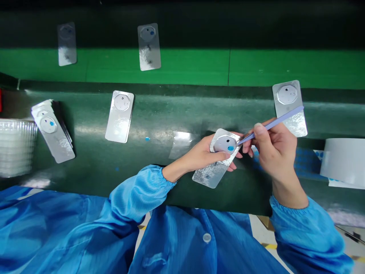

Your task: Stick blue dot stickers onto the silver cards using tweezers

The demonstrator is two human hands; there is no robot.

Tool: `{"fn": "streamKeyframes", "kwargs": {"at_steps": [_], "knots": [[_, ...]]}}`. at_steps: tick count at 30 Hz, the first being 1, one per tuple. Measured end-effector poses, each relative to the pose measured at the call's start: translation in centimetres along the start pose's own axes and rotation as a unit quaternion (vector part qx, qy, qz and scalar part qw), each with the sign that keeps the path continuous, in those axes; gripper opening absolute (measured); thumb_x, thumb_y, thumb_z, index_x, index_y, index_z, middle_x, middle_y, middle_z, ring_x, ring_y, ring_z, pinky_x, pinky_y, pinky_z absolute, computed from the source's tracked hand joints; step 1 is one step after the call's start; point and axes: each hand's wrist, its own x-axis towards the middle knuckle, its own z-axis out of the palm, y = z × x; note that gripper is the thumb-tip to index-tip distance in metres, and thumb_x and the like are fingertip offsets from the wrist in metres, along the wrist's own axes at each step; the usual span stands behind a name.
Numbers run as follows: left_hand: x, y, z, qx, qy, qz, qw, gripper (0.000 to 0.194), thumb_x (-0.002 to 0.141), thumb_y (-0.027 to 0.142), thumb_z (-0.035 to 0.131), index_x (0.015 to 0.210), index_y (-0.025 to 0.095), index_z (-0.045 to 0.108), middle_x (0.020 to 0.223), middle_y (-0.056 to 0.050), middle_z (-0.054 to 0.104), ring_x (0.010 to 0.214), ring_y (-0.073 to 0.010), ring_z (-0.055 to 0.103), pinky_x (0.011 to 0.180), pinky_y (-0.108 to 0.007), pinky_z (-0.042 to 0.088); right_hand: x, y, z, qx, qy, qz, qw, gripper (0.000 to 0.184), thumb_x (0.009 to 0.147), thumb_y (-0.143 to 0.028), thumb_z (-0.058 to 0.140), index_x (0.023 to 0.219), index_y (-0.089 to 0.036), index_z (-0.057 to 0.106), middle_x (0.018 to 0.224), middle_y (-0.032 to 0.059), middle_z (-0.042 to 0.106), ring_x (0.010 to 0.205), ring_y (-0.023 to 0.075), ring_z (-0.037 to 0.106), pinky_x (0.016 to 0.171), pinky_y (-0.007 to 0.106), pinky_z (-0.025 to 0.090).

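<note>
My left hand is closed around a silver phone-shaped panel, thumb on its face and fingers beneath. The panel is tilted above the bench and has an octagonal ring near its top, with a dark hole and a blue dot sticker inside. In my right hand is a pair of lilac tweezers, pinched between thumb and fingers. Its tips meet the ring's right side, close to the blue dot. Just beyond my right hand lies another silver panel, partly covered by the tweezers and hand.
Left of my hands lie a small stack of panels and a fanned stack beside clear plastic trays. Two panels rest on the green strip behind. A white roll with blue dots stands at right.
</note>
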Motion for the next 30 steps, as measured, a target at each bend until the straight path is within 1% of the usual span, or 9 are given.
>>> {"fn": "streamKeyframes", "kwargs": {"at_steps": [2,4,8,12,15,18,21,25,30], "knots": [[0.0,0.1,-0.1,0.007,-0.005,-0.004,1.0,0.073,0.095,0.034,0.096,0.16,0.019,0.067,0.128,-0.017,0.086,0.085,-0.0232,0.087,0.082,-0.041,0.076,0.0,0.1,-0.1,0.006,-0.001,-0.004,1.0,0.034,0.111,-0.059,0.08,0.096,-0.029,0.07,0.067,-0.0017,0.073,0.049,0.0158,0.064,0.042,0.033,0.049],[0.0,0.0,-0.1,0.01,-0.009,-0.007,1.0,0.075,0.095,0.035,0.096,0.162,0.018,0.066,0.13,-0.018,0.086,0.085,-0.0231,0.087,0.083,-0.04,0.076,0.1,0.2,-0.2,0.012,-0.004,-0.005,1.0,0.032,0.111,-0.056,0.08,0.096,-0.03,0.071,0.067,-0.0011,0.074,0.048,0.0165,0.063,0.041,0.034,0.048],[0.0,-0.2,-0.3,0.015,-0.008,-0.005,1.0,0.077,0.095,0.036,0.097,0.163,0.02,0.065,0.122,-0.016,0.086,0.086,-0.0246,0.087,0.084,-0.041,0.076,0.1,0.3,-0.3,0.016,-0.008,-0.007,1.0,0.03,0.111,-0.054,0.081,0.096,-0.03,0.072,0.067,-0.0006,0.074,0.047,0.0181,0.063,0.04,0.037,0.045],[0.1,-0.3,-0.3,0.016,-0.008,0.001,1.0,0.072,0.096,0.034,0.096,0.16,0.021,0.067,0.115,-0.012,0.086,0.084,-0.024,0.087,0.085,-0.043,0.076,0.2,0.1,-0.3,0.016,-0.011,-0.016,1.0,0.028,0.111,-0.054,0.082,0.096,-0.031,0.074,0.066,0.0,0.074,0.047,0.0193,0.064,0.039,0.038,0.044],[0.3,-0.4,-0.3,0.007,-0.018,0.009,1.0,0.066,0.096,0.034,0.096,0.155,0.021,0.069,0.113,-0.011,0.085,0.084,-0.0236,0.087,0.084,-0.041,0.075,0.3,0.0,-0.2,0.015,-0.011,-0.017,1.0,0.03,0.11,-0.055,0.083,0.095,-0.03,0.073,0.065,-0.0004,0.073,0.046,0.0181,0.063,0.038,0.036,0.044],[0.4,-0.5,-0.4,0.007,-0.022,0.012,1.0,0.062,0.097,0.034,0.095,0.152,0.021,0.069,0.113,-0.011,0.085,0.084,-0.0231,0.086,0.082,-0.039,0.075,0.3,-0.1,-0.1,0.009,-0.006,-0.015,1.0,0.033,0.11,-0.056,0.082,0.095,-0.028,0.072,0.066,-0.0018,0.073,0.046,0.016,0.064,0.039,0.033,0.046],[0.3,-0.5,-0.4,0.013,-0.021,0.012,1.0,0.062,0.097,0.033,0.094,0.152,0.021,0.069,0.114,-0.011,0.085,0.085,-0.0233,0.087,0.083,-0.039,0.074,0.2,-0.2,-0.1,0.002,-0.005,-0.011,1.0,0.035,0.11,-0.056,0.082,0.095,-0.027,0.071,0.066,-0.0026,0.074,0.046,0.0147,0.064,0.039,0.031,0.048],[0.2,-0.2,-0.3,0.017,-0.018,0.005,1.0,0.064,0.097,0.031,0.094,0.154,0.02,0.067,0.114,-0.011,0.085,0.085,-0.0233,0.087,0.083,-0.04,0.074,0.3,-0.5,-0.1,0.009,-0.01,-0.009,1.0,0.035,0.111,-0.056,0.081,0.095,-0.027,0.07,0.064,-0.0026,0.074,0.046,0.015,0.065,0.039,0.029,0.048],[0.3,-0.2,-0.3,0.016,-0.018,0.003,1.0,0.063,0.097,0.032,0.095,0.152,0.019,0.067,0.113,-0.01,0.085,0.085,-0.0229,0.087,0.085,-0.039,0.074,0.2,-0.8,-0.3,0.005,-0.016,-0.008,1.0,0.034,0.113,-0.053,0.079,0.095,-0.025,0.069,0.065,-0.0036,0.074,0.047,0.0127,0.066,0.04,0.025,0.048]]}}
